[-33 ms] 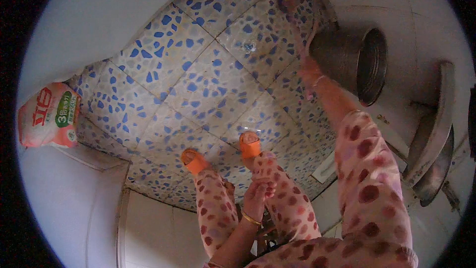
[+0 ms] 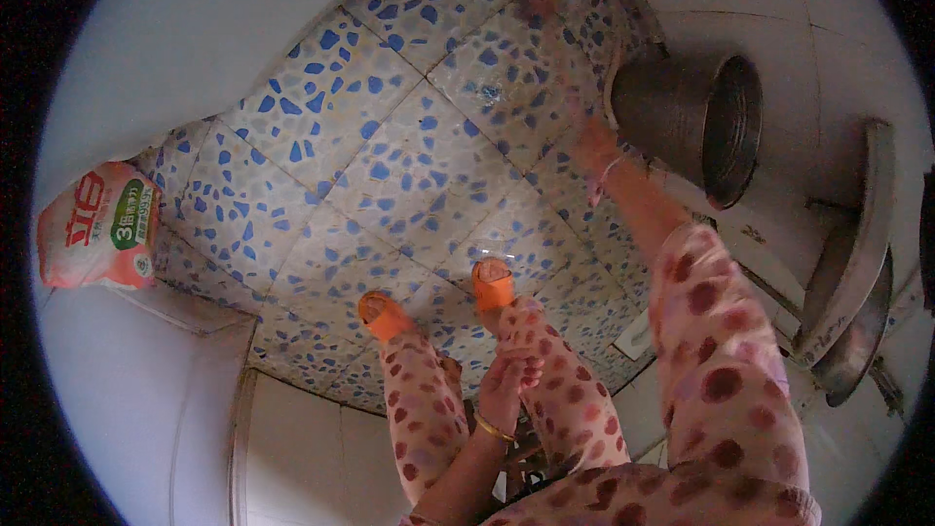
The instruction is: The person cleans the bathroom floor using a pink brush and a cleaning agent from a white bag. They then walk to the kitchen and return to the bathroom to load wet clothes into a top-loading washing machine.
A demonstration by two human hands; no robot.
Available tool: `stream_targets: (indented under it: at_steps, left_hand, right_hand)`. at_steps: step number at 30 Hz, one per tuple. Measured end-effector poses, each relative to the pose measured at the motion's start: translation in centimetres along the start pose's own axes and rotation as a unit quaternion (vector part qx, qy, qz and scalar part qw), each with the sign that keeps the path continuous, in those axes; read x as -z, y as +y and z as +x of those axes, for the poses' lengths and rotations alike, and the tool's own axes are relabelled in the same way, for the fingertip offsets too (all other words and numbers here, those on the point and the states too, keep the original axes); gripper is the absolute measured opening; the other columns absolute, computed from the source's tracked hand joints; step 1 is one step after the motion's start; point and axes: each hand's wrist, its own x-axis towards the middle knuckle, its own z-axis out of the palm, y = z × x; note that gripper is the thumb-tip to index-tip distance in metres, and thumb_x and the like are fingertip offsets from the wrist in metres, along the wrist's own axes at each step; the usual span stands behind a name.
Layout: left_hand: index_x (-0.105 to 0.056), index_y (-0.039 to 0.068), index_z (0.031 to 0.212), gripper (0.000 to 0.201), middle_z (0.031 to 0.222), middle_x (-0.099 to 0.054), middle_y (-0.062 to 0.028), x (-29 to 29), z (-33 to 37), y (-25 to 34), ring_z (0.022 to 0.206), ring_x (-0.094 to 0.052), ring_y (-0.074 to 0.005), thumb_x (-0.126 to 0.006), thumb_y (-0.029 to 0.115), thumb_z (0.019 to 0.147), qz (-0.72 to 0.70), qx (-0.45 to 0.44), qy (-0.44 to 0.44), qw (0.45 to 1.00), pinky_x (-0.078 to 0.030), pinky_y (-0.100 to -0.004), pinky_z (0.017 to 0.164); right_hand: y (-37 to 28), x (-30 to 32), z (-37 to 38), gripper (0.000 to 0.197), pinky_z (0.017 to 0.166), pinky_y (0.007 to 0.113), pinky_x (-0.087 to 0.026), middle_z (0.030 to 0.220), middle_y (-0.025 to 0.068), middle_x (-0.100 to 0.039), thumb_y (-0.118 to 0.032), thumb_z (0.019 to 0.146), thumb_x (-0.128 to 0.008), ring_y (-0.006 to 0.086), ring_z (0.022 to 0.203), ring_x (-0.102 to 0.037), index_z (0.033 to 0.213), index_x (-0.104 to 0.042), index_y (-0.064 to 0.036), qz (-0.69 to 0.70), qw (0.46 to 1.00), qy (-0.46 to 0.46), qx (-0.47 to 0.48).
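Note:
My left hand (image 2: 506, 382), with a gold bangle at its wrist, rests closed near my right knee. Its fingers curl in and nothing shows in them. Stretched out over the floor at the right, my right hand (image 2: 595, 141) is smeared by motion. It grips a long, thin pinkish brush-like tool (image 2: 567, 68), whose blurred dark reddish end (image 2: 540, 2) is against the tiles far ahead. A dark metal pot (image 2: 672, 102) lies on its side beside this hand, its mouth toward the right.
Blue-and-white patterned tiles (image 2: 390, 185) cover the floor, with a wet glossy patch. An orange-and-white plastic package (image 2: 97, 224) stands at the left. Metal lids or pans (image 2: 852, 321) lean at the right wall. My feet wear orange slippers (image 2: 494, 290).
My right hand and the tool's dark end have shifted a little to the left across the tiles. My left hand has stayed in place.

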Motion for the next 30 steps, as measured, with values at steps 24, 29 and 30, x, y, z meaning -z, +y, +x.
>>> stream_targets:
  at_steps: [24,29,30]
  left_hand:
    - [-0.054,0.002,0.098,0.022,0.091,-0.059,-0.0093,0.1,-0.4,-1.0,0.077,-0.056,-0.0164,-0.049,0.020,0.087,-0.022,-0.039,-0.016,0.999,-0.047,-0.0299,0.068]
    - [-0.054,0.002,0.100,0.022,0.090,-0.059,-0.0080,0.5,-1.0,-1.0,0.075,-0.054,-0.0128,-0.047,0.019,0.088,-0.007,-0.029,0.014,0.999,-0.045,-0.0262,0.067]
    - [-0.053,0.002,0.101,0.022,0.090,-0.058,-0.0072,0.3,-1.1,-0.6,0.074,-0.053,-0.0113,-0.045,0.019,0.089,0.003,-0.034,0.014,0.999,-0.044,-0.0248,0.067]
  right_hand:
    - [-13.9,0.2,-5.6,0.033,0.068,0.041,-0.049,0.099,0.0175,-0.056,-0.011,0.081,-0.046,0.0278,0.083,-0.060,0.113,-0.046,-0.0069,0.039,0.998,0.028,0.048]
    - [-4.7,4.1,0.2,0.023,0.065,0.039,-0.049,0.096,0.0143,-0.058,-0.013,0.077,-0.052,0.0243,0.083,-0.059,0.096,-0.059,-0.0015,-0.075,0.990,0.112,0.044]
    - [-3.8,3.5,1.7,0.022,0.066,0.039,-0.048,0.096,0.0141,-0.058,-0.013,0.076,-0.053,0.0243,0.084,-0.058,0.093,-0.060,-0.0009,-0.097,0.987,0.120,0.044]
